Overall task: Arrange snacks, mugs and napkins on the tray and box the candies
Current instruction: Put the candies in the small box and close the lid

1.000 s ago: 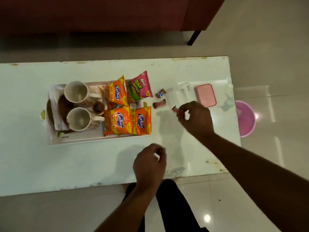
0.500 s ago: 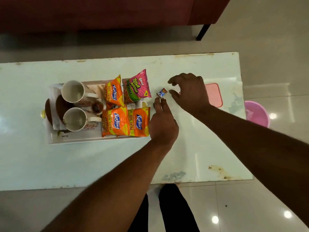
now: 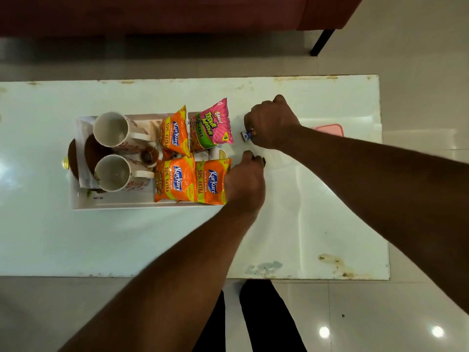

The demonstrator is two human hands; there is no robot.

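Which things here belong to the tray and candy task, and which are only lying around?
Belong to the task: tray, two mugs, three orange snack packets, pink snack packet, candy at the right hand, pink lid, left hand.

Only lying around: sofa, table.

White table [image 3: 127, 240]: top glossy, paint chipped and stained along near edge and right corner. Beyond its far edge, dark red sofa [image 3: 177, 13] with one black leg [image 3: 321, 41] visible on pale tiled floor [image 3: 418, 47]. Floor tiles reflect ceiling lights at lower right.
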